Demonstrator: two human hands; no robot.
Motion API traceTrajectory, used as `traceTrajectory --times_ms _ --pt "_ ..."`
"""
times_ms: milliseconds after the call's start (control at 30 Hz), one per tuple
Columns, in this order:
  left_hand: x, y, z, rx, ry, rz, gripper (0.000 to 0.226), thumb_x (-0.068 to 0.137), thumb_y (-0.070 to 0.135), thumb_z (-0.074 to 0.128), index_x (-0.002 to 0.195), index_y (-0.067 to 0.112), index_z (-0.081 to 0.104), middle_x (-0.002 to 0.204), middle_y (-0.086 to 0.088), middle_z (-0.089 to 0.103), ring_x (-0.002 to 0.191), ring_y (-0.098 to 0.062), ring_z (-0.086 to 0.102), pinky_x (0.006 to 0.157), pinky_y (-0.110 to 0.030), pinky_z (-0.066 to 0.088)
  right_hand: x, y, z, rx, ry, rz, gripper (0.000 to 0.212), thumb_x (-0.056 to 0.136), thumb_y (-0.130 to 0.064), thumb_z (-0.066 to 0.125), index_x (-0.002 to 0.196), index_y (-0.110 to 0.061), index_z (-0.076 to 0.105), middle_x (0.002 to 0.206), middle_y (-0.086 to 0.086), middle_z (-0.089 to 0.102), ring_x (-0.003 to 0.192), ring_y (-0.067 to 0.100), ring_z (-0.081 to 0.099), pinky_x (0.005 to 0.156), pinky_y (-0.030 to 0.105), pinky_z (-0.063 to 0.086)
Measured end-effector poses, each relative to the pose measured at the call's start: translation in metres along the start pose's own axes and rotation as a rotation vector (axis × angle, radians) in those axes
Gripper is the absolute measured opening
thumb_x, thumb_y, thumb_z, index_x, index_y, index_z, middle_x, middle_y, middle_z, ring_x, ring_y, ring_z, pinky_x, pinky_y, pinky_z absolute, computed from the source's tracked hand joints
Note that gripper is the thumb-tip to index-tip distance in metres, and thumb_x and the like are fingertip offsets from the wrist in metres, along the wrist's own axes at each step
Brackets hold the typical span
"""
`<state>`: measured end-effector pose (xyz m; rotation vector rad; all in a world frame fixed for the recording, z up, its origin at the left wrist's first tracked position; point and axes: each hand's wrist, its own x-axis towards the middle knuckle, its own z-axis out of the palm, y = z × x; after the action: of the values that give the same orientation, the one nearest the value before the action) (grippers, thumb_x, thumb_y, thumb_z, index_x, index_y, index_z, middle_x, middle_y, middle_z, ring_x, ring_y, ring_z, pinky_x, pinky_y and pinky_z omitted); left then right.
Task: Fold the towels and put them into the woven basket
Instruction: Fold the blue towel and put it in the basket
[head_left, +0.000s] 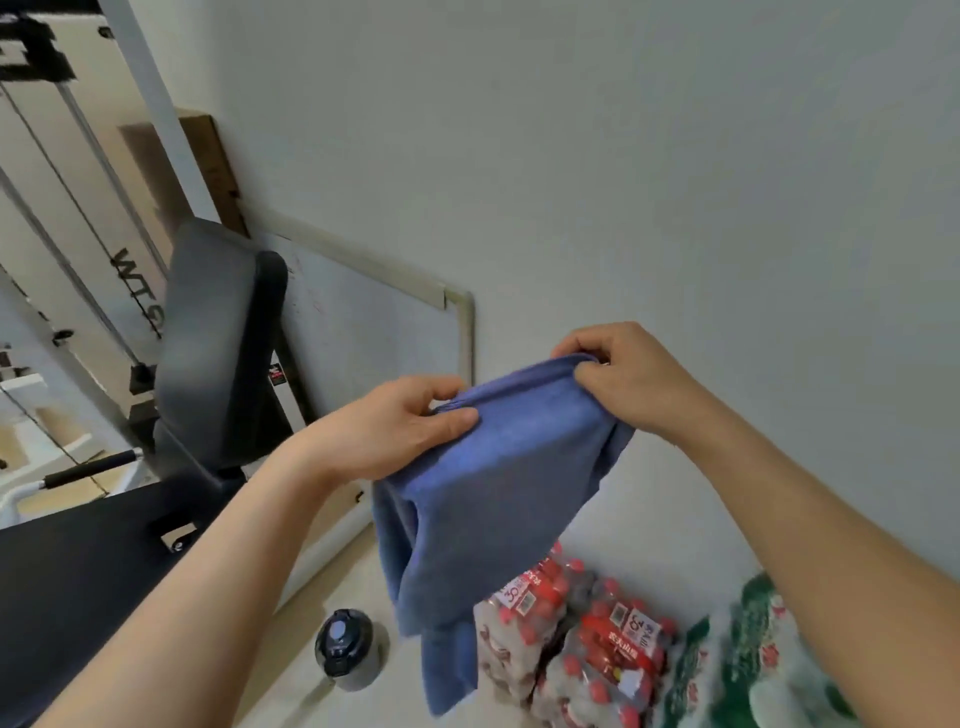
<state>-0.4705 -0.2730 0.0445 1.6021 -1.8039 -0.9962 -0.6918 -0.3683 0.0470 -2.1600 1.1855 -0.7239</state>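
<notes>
blue towel (498, 467) hangs in mid-air, top edge bunched. left hand (410, 426) pinches one end, right hand (623, 374) the other. risk: uneven fold, lower corner drags onto bottle packs (571, 639) or flask (347, 649) on floor. woven basket not in view.

- Black padded backrest (218, 332), upright, left of centre; a black pad (78, 582) below it.
- Whiteboard (374, 332) leaning on the grey wall (623, 156), behind the backrest.
- Cardboard box (208, 166) behind that.
- Flask with a black lid (347, 649) standing on the floor.
- Shrink-wrapped red-capped bottle packs (587, 639) beside a green-printed pack (748, 660).
</notes>
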Motion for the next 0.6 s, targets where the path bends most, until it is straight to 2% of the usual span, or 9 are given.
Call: traceTrajectory --times_ms 67,133,200,267,300,333,400,500,600 --pt "0.0 0.002 0.013 -0.143 -0.126 0.023 0.015 0.093 0.033 0.06 0.093 0.018 0.061 0.078 -0.01 0.07 0.067 -0.019 0.062 0.061 -0.03 0.048 -0.024 0.015 -0.022 -0.05 0.065 0.035 0.038 0.078 0.004 0.043 0.082 -0.022 0.071 0.08 -0.008 0.07 0.077 0.005 0.06 0.067 0.013 0.044" --pt "0.0 0.004 0.027 -0.177 -0.175 0.053 0.025 0.082 0.038 0.071 0.09 0.017 0.06 0.076 -0.019 0.066 0.064 -0.021 0.059 0.057 -0.029 0.044 -0.051 0.03 -0.04 -0.182 0.169 0.053 0.033 0.085 -0.002 0.046 0.09 -0.023 0.072 0.088 -0.007 0.071 0.085 0.009 0.061 0.071 0.009 0.041" --pt "-0.002 0.006 0.044 -0.203 -0.27 0.088 0.039 0.071 0.04 0.077 0.089 0.01 0.06 0.08 -0.025 0.066 0.068 -0.023 0.06 0.062 -0.035 0.044 -0.083 0.042 -0.055 -0.23 0.268 0.103 0.028 0.088 -0.006 0.049 0.09 -0.023 0.072 0.087 -0.008 0.071 0.085 0.01 0.061 0.072 0.009 0.041" --pt "-0.005 0.007 0.062 -0.252 -0.41 0.124 0.045 0.067 0.034 0.08 0.093 0.001 0.063 0.09 -0.026 0.068 0.08 -0.029 0.065 0.073 -0.045 0.049 -0.117 0.052 -0.072 -0.14 0.372 0.183 0.018 0.088 -0.01 0.055 0.084 -0.016 0.072 0.081 -0.006 0.07 0.079 0.01 0.062 0.072 0.02 0.045" --pt "-0.006 0.008 0.072 -0.263 -0.481 0.129 0.046 0.068 0.03 0.081 0.097 -0.001 0.064 0.096 -0.027 0.068 0.087 -0.034 0.067 0.08 -0.049 0.05 -0.135 0.057 -0.081 -0.062 0.419 0.245 0.015 0.087 -0.014 0.059 0.081 -0.007 0.071 0.076 -0.003 0.067 0.073 0.012 0.059 0.069 0.027 0.044" --pt "-0.008 0.011 0.082 -0.268 -0.555 0.13 0.045 0.068 0.027 0.081 0.1 -0.002 0.065 0.101 -0.027 0.068 0.093 -0.038 0.067 0.084 -0.05 0.05 -0.153 0.06 -0.09 0.021 0.465 0.308 0.025 0.088 -0.02 0.062 0.08 0.004 0.065 0.071 0.003 0.06 0.067 0.015 0.051 0.065 0.03 0.039" --pt "-0.012 0.019 0.103 -0.266 -0.695 0.143 0.041 0.071 0.023 0.079 0.103 0.0 0.066 0.103 -0.025 0.069 0.095 -0.037 0.067 0.083 -0.042 0.053 -0.194 0.065 -0.108 0.208 0.521 0.399 0.046 0.089 -0.031 0.063 0.079 0.013 0.054 0.073 0.009 0.047 0.069 0.02 0.042 0.064 0.034 0.033" --pt "-0.015 0.036 0.136 -0.332 -0.857 0.158 0.041 0.072 0.019 0.078 0.106 -0.001 0.065 0.103 -0.025 0.068 0.092 -0.03 0.066 0.08 -0.036 0.054 -0.252 0.064 -0.131 0.422 0.644 0.488 0.035 0.096 -0.03 0.055 0.096 0.004 0.061 0.084 0.016 0.058 0.078 0.025 0.057 0.072 0.039 0.045" --pt "-0.015 0.053 0.163 -0.442 -0.958 0.155 0.043 0.07 0.016 0.078 0.105 -0.003 0.062 0.095 -0.021 0.068 0.084 -0.028 0.066 0.069 -0.031 0.055 -0.307 0.066 -0.16 0.364 0.75 0.543 0.037 0.098 -0.028 0.052 0.099 0.007 0.06 0.088 0.016 0.061 0.08 0.024 0.06 0.074 0.037 0.048"
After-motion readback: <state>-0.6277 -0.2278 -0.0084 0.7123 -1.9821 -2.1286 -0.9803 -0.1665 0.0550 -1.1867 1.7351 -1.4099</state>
